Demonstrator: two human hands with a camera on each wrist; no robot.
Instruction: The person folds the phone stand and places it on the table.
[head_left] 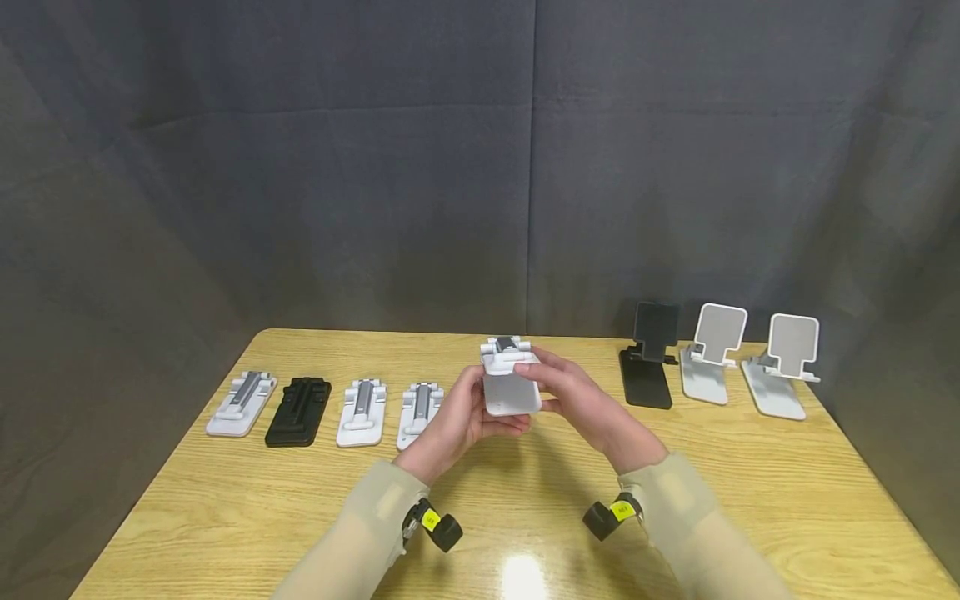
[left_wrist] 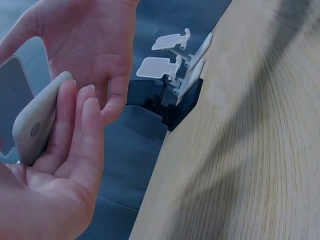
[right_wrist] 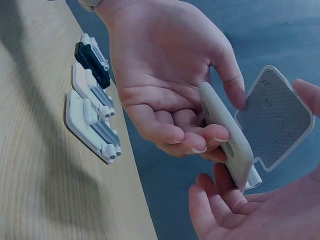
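A white folding phone stand (head_left: 512, 395) is held above the middle of the table, its plate swung up from the base. My left hand (head_left: 457, 421) grips one side of the base, thumb along the edge and fingers beneath. From the other side my right hand (head_left: 581, 408) holds the same stand, with its thumb at the plate and its fingers by the base. In the right wrist view the grey-padded plate (right_wrist: 275, 120) stands out at an angle from the base (right_wrist: 232, 135). The base's underside (left_wrist: 37, 120) faces the camera in the left wrist view.
On the left of the wooden table (head_left: 247, 517) lie folded stands: a white one (head_left: 242, 404), a black one (head_left: 298, 412) and two more white ones (head_left: 362, 413). Unfolded stands, one black (head_left: 645, 379) and two white (head_left: 705, 383), stand at the right. Dark curtains (head_left: 375, 208) hang behind.
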